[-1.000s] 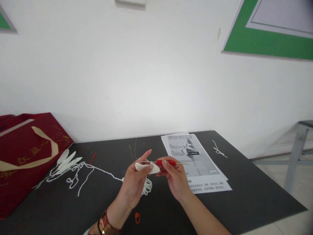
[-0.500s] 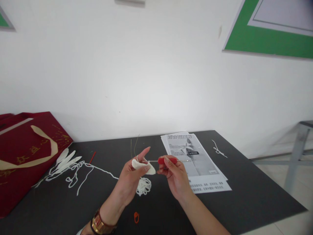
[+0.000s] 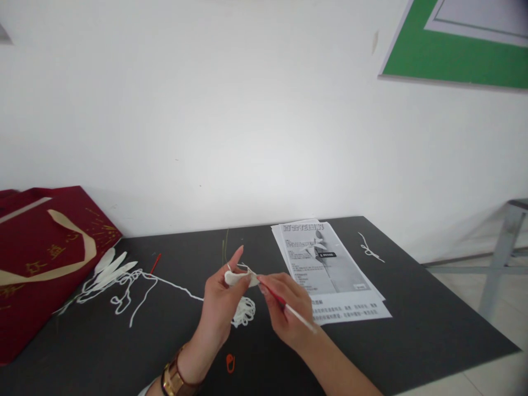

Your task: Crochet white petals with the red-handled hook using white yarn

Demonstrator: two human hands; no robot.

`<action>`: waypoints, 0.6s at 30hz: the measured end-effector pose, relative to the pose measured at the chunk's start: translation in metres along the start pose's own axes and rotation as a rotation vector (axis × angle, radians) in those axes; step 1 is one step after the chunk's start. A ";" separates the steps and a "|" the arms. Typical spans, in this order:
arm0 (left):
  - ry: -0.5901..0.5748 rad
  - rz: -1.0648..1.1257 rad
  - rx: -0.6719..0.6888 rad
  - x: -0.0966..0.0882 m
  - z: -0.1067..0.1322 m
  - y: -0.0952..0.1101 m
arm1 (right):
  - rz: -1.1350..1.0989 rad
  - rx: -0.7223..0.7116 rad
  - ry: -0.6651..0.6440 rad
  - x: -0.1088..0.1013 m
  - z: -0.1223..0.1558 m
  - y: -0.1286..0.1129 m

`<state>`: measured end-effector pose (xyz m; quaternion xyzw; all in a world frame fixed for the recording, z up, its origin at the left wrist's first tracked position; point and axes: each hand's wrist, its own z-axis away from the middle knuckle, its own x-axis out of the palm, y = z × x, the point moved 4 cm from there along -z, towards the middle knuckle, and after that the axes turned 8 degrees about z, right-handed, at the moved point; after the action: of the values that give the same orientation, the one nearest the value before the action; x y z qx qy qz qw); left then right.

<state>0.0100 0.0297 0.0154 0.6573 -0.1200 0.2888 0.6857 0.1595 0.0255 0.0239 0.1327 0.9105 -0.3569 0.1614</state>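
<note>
My left hand [image 3: 220,305] pinches a small white crocheted piece [image 3: 240,278] above the black table [image 3: 412,324], its forefinger raised with white yarn looped over it. My right hand [image 3: 284,316] grips a red-handled crochet hook [image 3: 284,303], its tip pushed into the piece and its pale end pointing down to the right. White yarn [image 3: 165,283] trails from the piece to the left, and a small heap of yarn loops [image 3: 245,312] lies under my hands.
A dark red gift bag [image 3: 37,258] lies at the left with white crocheted petals [image 3: 111,267] beside it. Printed sheets [image 3: 330,272] lie at the right, a yarn scrap [image 3: 370,250] beyond. An orange stitch marker [image 3: 230,363] sits near my left wrist.
My right hand has swung the hook from lying level to slanting down to the right, its tip now in the piece. Both hands sit slightly lower.
</note>
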 end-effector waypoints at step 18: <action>-0.228 -0.033 -0.179 0.009 0.016 0.016 | -1.224 0.818 0.043 0.018 -0.005 0.030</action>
<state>0.0120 0.0158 0.0350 0.6240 -0.2117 0.1891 0.7280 0.1526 0.0526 0.0023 -0.3426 0.6188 -0.6915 -0.1467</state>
